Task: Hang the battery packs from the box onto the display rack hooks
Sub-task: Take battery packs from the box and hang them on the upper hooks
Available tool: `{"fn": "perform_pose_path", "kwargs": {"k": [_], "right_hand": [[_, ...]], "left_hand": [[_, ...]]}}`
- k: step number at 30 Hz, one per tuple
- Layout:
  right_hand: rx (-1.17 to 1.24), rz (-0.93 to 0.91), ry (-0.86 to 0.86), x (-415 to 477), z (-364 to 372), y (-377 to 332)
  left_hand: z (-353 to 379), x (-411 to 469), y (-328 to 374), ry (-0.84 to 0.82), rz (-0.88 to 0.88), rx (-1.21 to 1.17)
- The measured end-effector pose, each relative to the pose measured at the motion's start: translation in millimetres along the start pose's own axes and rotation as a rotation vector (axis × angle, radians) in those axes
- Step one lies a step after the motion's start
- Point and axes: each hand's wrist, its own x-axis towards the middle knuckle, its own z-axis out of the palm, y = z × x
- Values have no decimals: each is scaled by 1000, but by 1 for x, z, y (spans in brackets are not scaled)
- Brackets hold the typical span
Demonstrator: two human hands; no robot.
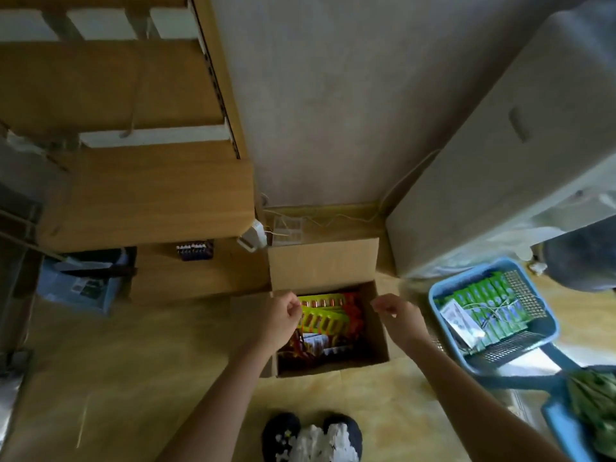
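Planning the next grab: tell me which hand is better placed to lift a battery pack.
Left, probably. The left hand sits right beside the yellow-green battery packs in the box; the right hand hovers over its right wall, farther off.

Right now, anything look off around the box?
Mildly: the yellow-green and red battery packs lie jumbled and tilted in the open brown cardboard box, not stacked. Thin pale cables trail loose by the wall behind it.

The left hand (281, 316) and right hand (398, 315) hover above the open box (378, 331) of battery packs (325, 316).
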Motion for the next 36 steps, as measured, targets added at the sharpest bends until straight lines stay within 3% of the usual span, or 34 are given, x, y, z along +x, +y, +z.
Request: {"fn": "perform_pose_path", "kwargs": {"k": [8,12,18,24,30,36], "right_hand": [[-2,5,-1,98,100,111],[4,-32,18,150,154,159],[64,-102,-10,203,202,197],[103,-67,-57,207,203,208],[38,-15,-57,215,200,202],[-373,-24,-167,223,220,208]], "left_hand": [[136,107,-91,-39,141,187],[195,162,-134,-145,260,432],[250,202,-167,-269,356,587],[246,201,-168,-191,407,688],[190,184,-172,38,312,476],[171,182,-159,173,351,242]]}}
